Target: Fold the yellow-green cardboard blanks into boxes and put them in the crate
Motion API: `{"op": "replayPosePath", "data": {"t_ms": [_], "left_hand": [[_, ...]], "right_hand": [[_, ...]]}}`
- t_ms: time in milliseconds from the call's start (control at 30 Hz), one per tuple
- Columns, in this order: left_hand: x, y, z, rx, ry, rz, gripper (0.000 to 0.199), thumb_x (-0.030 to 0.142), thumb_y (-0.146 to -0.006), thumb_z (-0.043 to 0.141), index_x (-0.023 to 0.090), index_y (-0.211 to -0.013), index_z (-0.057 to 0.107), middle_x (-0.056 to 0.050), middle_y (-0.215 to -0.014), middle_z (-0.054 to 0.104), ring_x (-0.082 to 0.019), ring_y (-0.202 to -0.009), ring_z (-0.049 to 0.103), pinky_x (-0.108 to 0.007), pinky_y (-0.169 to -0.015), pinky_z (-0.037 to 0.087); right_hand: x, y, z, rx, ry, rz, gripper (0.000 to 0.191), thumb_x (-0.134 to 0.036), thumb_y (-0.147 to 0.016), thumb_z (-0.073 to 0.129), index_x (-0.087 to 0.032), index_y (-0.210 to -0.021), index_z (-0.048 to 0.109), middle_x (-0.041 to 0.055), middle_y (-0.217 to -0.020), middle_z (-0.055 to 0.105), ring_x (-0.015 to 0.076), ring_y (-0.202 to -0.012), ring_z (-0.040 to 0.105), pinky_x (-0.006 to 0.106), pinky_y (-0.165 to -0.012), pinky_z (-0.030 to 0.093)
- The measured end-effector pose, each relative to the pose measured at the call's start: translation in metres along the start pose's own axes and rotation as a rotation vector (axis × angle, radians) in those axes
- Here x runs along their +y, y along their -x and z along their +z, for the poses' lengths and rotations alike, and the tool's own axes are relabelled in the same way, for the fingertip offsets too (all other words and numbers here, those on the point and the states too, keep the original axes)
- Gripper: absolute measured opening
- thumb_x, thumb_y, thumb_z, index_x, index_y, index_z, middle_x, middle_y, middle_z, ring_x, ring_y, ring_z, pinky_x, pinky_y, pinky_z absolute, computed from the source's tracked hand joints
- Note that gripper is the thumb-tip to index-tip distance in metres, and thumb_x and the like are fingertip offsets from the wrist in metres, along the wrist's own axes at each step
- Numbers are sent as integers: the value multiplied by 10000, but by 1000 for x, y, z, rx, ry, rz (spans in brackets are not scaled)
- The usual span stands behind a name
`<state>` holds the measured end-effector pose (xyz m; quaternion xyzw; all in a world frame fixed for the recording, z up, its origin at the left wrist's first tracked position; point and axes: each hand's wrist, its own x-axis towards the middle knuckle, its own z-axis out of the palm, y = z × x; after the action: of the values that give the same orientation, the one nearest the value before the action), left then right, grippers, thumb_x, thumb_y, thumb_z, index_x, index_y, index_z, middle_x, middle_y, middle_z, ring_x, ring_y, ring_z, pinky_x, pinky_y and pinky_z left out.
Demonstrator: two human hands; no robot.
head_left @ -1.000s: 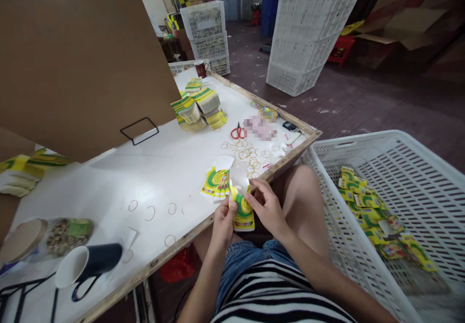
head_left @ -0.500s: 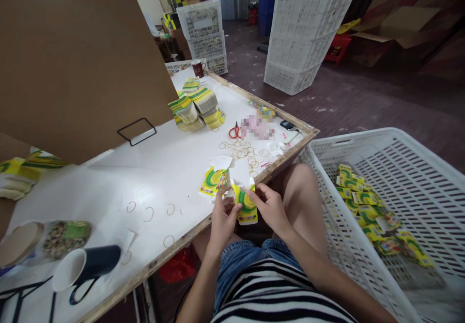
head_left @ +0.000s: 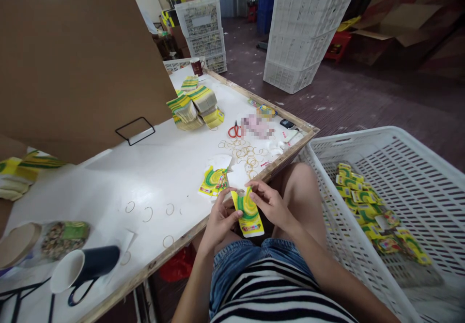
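Right now, both your hands are closed on the same thing, a yellow-and-green printed card (head_left: 250,219), which is above your lap, just off the near edge of the white counter (head_left: 119,177). Your left hand (head_left: 220,217) has its grip on the card's left side, the thumb pressed on the printed face. Your right hand (head_left: 273,207) pinches the upper right edge, so its grip is closed as well. The card tilts, its lower end pointing toward your denim shorts (head_left: 230,262).

Just beyond your left fingers, a small fanned pile of matching cards (head_left: 212,180) lies on the counter. Past it, to the right, you have loose thin bands (head_left: 250,152) scattered about, with red-handled scissors (head_left: 235,130) near them. Farther back sit thick bundles of yellow-and-green cards (head_left: 203,98), close to a large brown board (head_left: 80,61). Over on your left is a dark blue mug (head_left: 101,260). At your right knee, a white slatted crate (head_left: 417,182) holds yellow packets (head_left: 363,198) along its near side.
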<state>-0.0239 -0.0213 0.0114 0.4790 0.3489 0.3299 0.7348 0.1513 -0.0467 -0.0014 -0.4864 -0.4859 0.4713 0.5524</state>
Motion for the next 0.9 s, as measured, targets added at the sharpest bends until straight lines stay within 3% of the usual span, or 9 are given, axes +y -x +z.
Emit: {"op": "replayPosePath", "data": {"t_ms": [167, 300, 367, 500, 567, 700, 900], "left_hand": [[-2, 1, 2, -44, 42, -4, 523, 295, -733, 791, 235, -1128, 454, -51, -920, 715, -216, -788, 710, -285, -661, 549], [-1, 1, 4, -69, 53, 8, 492, 276, -740, 790, 238, -1096, 452, -53, -952, 720, -218, -823, 715, -280, -672, 558], [0, 1, 5, -64, 75, 17, 553, 268, -758, 776, 262, -1161, 397, -59, -1005, 718, -213, -817, 720, -285, -675, 564], [1, 2, 7, -21, 85, 23, 836, 267, -773, 762, 330, -1375, 185, -86, -1125, 690, -208, -797, 726, -310, -695, 575], [1, 2, 6, -29, 53, 13, 840, 286, -762, 768, 309, -1404, 227, -99, -1150, 678, -211, -796, 722, -307, -690, 575], [0, 2, 3, -9, -40, 17, 622, 310, -792, 727, 257, -1329, 417, -97, -1122, 682, -190, -770, 703, -275, -649, 562], [-5, 0, 6, 82, -190, 49, 522, 261, -819, 663, 251, -1301, 463, -82, -1131, 672, -187, -818, 697, -283, -711, 562]], "right_hand": [[-2, -3, -3, 9, 85, -28, 171, -368, -887, 576, -212, -875, 645, 24, -803, 635, 181, -741, 593, 289, -676, 490], [-2, -4, -2, 83, 102, -80, 152, -346, -858, 623, -208, -817, 672, 53, -884, 657, 206, -831, 607, 313, -744, 497], [-1, -4, 0, 118, 43, -70, 137, -341, -845, 646, -218, -894, 681, 55, -919, 664, 204, -841, 620, 316, -756, 507], [1, -5, 2, 147, -80, -61, 337, -336, -830, 678, -258, -1153, 626, 44, -956, 659, 189, -829, 637, 322, -768, 527], [-1, -6, -1, 103, -35, -79, 283, -353, -850, 652, -255, -1116, 666, 51, -944, 655, 204, -864, 630, 343, -789, 526], [-9, -5, -11, 28, 127, -148, 229, -406, -869, 615, -244, -939, 759, 77, -949, 630, 249, -949, 586, 371, -801, 507], [-13, -4, -14, -100, 182, 38, 314, -332, -827, 645, -226, -1122, 662, -35, -660, 543, 141, -586, 493, 249, -548, 402]]}}
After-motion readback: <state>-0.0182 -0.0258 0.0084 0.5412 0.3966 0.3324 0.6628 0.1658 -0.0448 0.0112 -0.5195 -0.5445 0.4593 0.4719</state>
